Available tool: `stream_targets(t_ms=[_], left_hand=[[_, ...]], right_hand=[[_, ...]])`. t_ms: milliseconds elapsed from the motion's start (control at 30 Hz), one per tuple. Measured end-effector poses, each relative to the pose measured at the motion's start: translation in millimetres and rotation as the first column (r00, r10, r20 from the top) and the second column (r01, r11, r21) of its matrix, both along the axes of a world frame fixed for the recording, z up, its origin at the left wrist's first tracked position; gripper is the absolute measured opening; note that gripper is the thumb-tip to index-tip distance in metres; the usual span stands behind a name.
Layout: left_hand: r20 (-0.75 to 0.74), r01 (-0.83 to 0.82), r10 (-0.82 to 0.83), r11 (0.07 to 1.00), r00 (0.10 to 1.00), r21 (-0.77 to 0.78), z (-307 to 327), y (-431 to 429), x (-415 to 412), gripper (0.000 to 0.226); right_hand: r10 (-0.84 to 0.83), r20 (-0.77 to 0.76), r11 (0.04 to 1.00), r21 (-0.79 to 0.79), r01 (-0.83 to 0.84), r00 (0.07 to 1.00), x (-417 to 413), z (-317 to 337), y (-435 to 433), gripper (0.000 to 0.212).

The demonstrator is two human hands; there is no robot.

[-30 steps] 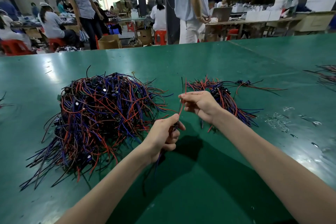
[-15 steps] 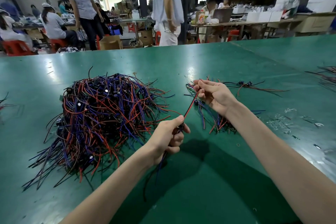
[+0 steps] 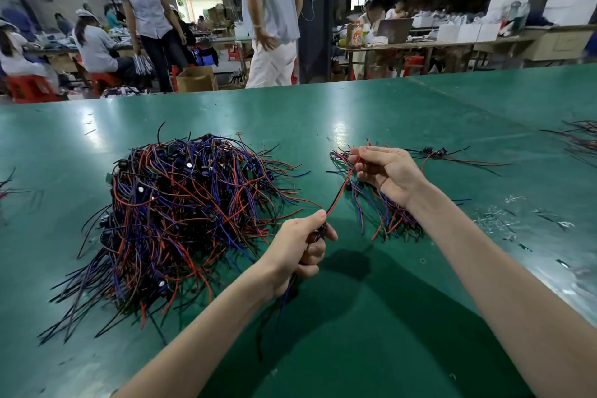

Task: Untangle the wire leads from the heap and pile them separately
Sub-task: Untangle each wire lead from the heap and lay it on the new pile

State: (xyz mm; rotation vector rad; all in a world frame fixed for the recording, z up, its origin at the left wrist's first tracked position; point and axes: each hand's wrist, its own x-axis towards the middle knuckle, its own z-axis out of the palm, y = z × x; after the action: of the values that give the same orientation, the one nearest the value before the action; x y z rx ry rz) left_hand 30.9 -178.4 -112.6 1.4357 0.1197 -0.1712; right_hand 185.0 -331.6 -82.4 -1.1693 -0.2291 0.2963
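Holding one red wire (image 3: pixel 338 195) taut between heap (image 3: pixel 181 213) and small pile (image 3: pixel 392 218), left hand (image 3: pixel 298 247) gripping its lower end, right hand (image 3: pixel 389 171) pinching the tip, I'd check nothing trails, then lay it on that pile.

A big tangled heap (image 3: pixel 181 213) of red, blue and black wire leads, dotted with small black parts, lies on the left of the table (image 3: pixel 355 349). A smaller, flatter pile (image 3: pixel 391 220) lies to its right, well apart. One lead (image 3: pixel 339 191) stretches taut above the gap, its red strand rising from the left hand (image 3: pixel 300 249) to the right hand (image 3: pixel 387 171), with its dark strands hanging below the left hand.
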Motion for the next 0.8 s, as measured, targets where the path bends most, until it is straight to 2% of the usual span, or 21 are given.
stream_targets(t_ms=[633,700,767,800], left_hand=[[0.034,-0.004,0.004,1.0,0.999,-0.001,4.0,2.4,-2.3,0.037],[0.066,-0.037,0.041,0.998,0.997,-0.055,7.4,6.3,-0.6,0.035],[0.101,-0.09,0.106,0.986,0.989,-0.144,12.4,10.7,3.2,0.034],[0.118,-0.122,0.146,0.974,0.982,-0.189,15.3,12.8,5.4,0.034]], right_hand=[[-0.012,-0.051,0.993,0.115,0.018,0.999,-3.4,-0.6,-0.9,0.008],[-0.018,-0.045,0.997,0.07,0.021,0.999,-7.1,0.4,5.2,0.019],[0.0,-0.033,0.997,-0.075,-0.003,0.999,-18.1,2.0,16.1,0.036],[0.039,-0.016,0.984,-0.176,-0.041,0.999,-26.2,1.6,23.3,0.034]])
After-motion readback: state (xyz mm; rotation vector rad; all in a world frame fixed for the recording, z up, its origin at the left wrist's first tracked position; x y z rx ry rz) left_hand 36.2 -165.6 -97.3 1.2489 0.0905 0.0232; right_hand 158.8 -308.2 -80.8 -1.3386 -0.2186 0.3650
